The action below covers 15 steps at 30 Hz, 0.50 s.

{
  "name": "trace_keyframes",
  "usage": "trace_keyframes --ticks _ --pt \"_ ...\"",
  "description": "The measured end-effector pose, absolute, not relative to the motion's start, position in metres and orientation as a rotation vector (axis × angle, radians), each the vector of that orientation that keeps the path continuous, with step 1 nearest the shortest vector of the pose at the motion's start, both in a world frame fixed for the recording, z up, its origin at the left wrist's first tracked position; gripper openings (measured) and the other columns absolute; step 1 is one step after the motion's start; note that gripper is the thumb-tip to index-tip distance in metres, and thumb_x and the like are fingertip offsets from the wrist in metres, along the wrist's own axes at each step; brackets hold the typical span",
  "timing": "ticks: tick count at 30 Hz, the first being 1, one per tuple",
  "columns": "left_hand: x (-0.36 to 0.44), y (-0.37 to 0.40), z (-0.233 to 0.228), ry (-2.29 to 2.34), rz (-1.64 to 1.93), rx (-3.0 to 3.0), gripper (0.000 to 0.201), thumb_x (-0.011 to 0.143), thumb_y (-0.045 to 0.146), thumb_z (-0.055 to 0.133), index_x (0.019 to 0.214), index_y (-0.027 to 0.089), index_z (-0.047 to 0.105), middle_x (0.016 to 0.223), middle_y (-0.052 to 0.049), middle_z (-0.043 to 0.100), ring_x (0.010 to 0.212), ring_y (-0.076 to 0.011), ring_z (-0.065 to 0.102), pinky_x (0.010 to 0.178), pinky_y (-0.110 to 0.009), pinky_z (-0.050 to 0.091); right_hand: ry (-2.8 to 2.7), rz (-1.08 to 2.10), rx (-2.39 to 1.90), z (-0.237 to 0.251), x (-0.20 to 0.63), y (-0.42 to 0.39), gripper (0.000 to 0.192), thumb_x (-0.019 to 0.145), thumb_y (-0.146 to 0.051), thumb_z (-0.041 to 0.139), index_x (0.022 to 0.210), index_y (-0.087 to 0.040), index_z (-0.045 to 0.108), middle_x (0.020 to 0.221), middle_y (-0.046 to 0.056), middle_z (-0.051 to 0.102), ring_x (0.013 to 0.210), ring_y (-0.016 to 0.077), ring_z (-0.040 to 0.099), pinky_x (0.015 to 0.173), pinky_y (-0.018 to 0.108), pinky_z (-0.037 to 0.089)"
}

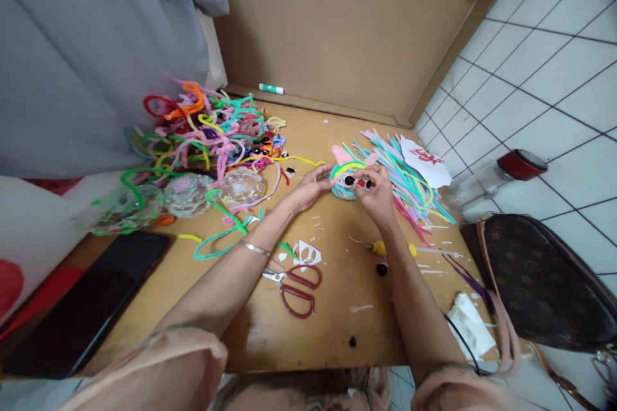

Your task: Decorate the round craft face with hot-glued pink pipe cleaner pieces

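Fingers [362, 181] of both hands pinch the pipe-cleaner craft [348, 180].

Right hand [376, 196] covers the right part of the pipe-cleaner craft piece [348, 178], so the grip there is unreadable. Left hand [313, 185] hides its left edge. Red print on the white paper [427, 164] is too small to read. Brown bag [544, 282] is cut off by the right edge, black phone [81, 308] partly hidden by the near sleeve. Pipe-cleaner pile [212, 128]: single strands indistinguishable.
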<state>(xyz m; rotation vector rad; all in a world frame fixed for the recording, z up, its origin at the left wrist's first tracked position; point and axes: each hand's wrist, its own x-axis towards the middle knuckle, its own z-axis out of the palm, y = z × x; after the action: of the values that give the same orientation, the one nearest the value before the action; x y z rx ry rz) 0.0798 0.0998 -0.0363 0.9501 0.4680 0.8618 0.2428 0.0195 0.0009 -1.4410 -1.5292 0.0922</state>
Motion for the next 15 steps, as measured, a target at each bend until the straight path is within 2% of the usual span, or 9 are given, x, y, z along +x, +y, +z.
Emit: trace_keyframes --ticks 8,15 --pt "0.0785 0.0979 -0.0354 0.474 0.874 0.996 0.06 0.056 0.024 0.087 0.11 0.014 0.065 0.116 -0.012 0.067 0.113 -0.0247 0.06 0.103 -0.039 0.043 -1.502 0.103 -1.404 0.0005 0.241 0.0186 0.018 0.069 -0.015 0.064 0.085 -0.021 0.071 0.095 0.005 0.056 0.096 0.0227 0.057 0.089 0.042 0.049" --pt "0.0756 0.0958 -0.0336 0.515 0.84 0.983 0.064 0.057 0.026 0.086 0.115 0.014 0.063 0.127 -0.013 0.063 0.118 -0.0258 0.058 0.104 -0.04 0.043 -1.489 0.09 -1.391 -0.0025 0.2364 0.0207 0.019 0.07 -0.013 0.063 0.084 -0.022 0.07 0.095 0.004 0.056 0.097 0.0227 0.056 0.09 0.042 0.048"
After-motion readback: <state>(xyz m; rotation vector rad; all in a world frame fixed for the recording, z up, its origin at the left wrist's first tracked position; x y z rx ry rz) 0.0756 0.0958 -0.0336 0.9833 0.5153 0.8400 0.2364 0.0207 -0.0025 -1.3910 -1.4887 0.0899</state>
